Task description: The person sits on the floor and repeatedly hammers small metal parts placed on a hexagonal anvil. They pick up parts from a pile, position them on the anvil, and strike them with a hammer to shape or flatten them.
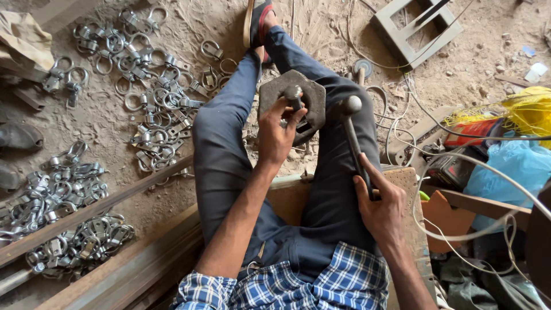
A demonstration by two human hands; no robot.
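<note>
My left hand (277,133) pinches a small metal piece (293,96) upright on a thick hexagonal steel block (310,92) that sits on the ground between my legs. My right hand (380,205) grips the handle of a hammer (350,123), whose round head hovers just right of the block, close to the piece. I sit on a low wooden seat, in dark blue trousers and a blue checked shirt, one foot in a red sandal (258,20) stretched ahead.
Heaps of grey metal ring fittings (143,74) lie on the sandy floor at left, more at lower left (63,201). Rusty steel bars (97,209) cross the lower left. Cables, a blue bag (511,166) and a metal frame (416,28) crowd the right.
</note>
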